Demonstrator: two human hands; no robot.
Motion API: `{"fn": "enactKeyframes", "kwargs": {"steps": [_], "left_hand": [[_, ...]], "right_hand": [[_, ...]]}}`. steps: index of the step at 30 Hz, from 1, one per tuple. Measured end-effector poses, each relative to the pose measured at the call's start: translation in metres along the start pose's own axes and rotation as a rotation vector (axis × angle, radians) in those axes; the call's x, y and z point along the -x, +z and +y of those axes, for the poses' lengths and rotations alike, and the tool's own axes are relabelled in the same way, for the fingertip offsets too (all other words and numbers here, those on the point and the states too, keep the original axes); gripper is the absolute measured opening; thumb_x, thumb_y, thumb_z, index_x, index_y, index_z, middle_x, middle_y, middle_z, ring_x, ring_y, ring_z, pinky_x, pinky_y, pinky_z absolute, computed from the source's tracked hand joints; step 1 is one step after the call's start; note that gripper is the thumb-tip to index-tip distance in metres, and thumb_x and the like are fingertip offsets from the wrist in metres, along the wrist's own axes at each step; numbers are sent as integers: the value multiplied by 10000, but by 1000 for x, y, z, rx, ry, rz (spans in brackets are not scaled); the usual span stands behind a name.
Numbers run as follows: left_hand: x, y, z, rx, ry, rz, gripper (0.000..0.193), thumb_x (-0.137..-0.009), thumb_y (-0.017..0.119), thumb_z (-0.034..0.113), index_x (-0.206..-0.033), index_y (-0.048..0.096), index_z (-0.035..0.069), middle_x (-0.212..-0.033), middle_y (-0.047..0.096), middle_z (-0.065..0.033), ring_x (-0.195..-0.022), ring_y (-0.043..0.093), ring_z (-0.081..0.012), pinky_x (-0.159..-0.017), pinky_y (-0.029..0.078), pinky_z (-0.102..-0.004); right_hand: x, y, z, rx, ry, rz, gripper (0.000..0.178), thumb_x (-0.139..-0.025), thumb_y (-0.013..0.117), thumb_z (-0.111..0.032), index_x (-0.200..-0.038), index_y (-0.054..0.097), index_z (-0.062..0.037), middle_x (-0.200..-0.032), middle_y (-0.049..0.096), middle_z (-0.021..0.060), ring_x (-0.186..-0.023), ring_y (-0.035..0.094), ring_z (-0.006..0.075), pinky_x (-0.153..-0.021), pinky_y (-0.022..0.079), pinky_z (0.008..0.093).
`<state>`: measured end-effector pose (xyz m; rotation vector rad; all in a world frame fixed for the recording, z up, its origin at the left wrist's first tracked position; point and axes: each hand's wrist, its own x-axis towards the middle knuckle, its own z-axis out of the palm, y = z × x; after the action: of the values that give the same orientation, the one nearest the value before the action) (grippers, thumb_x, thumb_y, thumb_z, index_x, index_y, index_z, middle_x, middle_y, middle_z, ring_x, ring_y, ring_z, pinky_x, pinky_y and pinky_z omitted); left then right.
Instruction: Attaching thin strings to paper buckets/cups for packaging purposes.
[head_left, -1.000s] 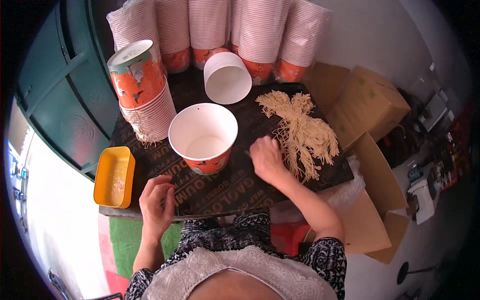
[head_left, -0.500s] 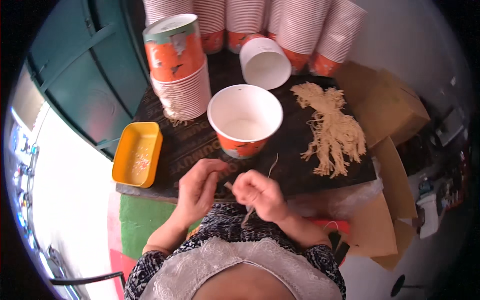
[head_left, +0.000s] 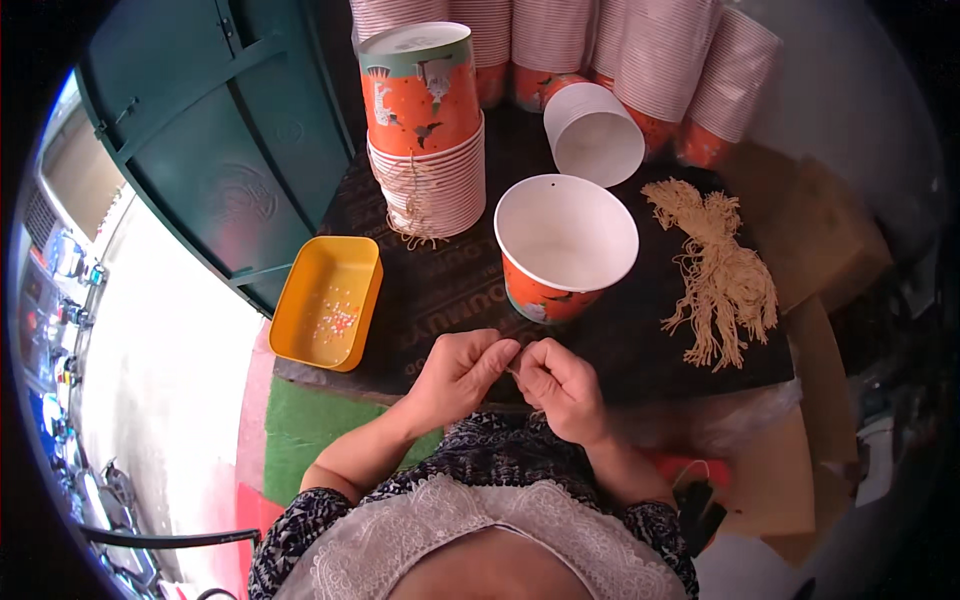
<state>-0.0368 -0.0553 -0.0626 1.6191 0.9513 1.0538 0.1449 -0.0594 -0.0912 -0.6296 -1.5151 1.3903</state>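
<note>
My left hand [head_left: 466,374] and my right hand [head_left: 563,388] meet at the front edge of the table, fingers closed in pinches, thumb tips nearly touching. A short bit of beige cord [head_left: 514,370] shows between them; the rest of it is hidden in my fingers. Just beyond stands an upright paper bucket [head_left: 566,240], white inside, orange and green outside, with a small hole near its far rim. To the right lies a tied bundle of beige cords [head_left: 728,275]. A yellow tray [head_left: 288,315] holding small pink and white bits sits at the left.
An upside-down stack of buckets [head_left: 425,150] with cords hanging from it stands at the far left of the table [head_left: 440,290]. One bucket [head_left: 597,140] lies on its side. Tall wrapped bucket stacks [head_left: 665,60] line the back. Cardboard boxes [head_left: 770,460] are at the right, a green metal door [head_left: 230,150] at the left.
My hands have come together; before, they were apart, with a loose cord trailing from my right hand. The whole view has shifted, so the table's things appear farther right.
</note>
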Motion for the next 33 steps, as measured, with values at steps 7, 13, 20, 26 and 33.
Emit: {"fn": "enactKeyframes", "kwargs": {"steps": [7, 13, 20, 26, 33], "left_hand": [[9, 8, -1, -71, -15, 52, 263, -995, 571, 157, -797, 529, -12, -633, 404, -66, -629, 387, -103, -537, 378, -308], [6, 15, 8, -196, 26, 52, 159, -967, 583, 102, -869, 533, -13, -709, 481, -115, -665, 458, -164, -608, 427, -330], [-9, 31, 7, -111, -12, 6, 323, -1027, 512, 250, -829, 555, -2, -661, 499, -43, -625, 463, -124, -570, 420, -308], [-14, 49, 10, -30, -131, -32, 427, -1018, 541, 314, -726, 536, 2, -633, 486, -12, -617, 429, -88, -532, 377, -285], [-12, 53, 0, 107, -169, -32, 305, -1002, 570, 189, -762, 498, 14, -624, 432, 31, -611, 386, -59, -513, 355, -274]], "right_hand": [[4, 7, -8, 313, -83, 134, 88, -968, 582, -87, -985, 568, -2, -687, 551, 35, -626, 514, 71, -549, 437, 279], [20, -13, -13, 412, -57, 180, 95, -959, 597, -87, -908, 599, -6, -659, 547, 36, -608, 509, 71, -538, 431, 273], [30, -34, -22, 265, -41, 366, 120, -950, 614, -81, -862, 604, 0, -666, 542, 1, -603, 485, 58, -535, 411, 251], [29, -35, -20, 450, -191, 383, 108, -928, 632, -58, -839, 602, -5, -651, 572, 12, -590, 510, 72, -530, 424, 256], [24, -32, -8, 448, -247, 352, 127, -953, 591, -76, -847, 603, -8, -657, 580, 53, -565, 537, 120, -539, 441, 270]]}}
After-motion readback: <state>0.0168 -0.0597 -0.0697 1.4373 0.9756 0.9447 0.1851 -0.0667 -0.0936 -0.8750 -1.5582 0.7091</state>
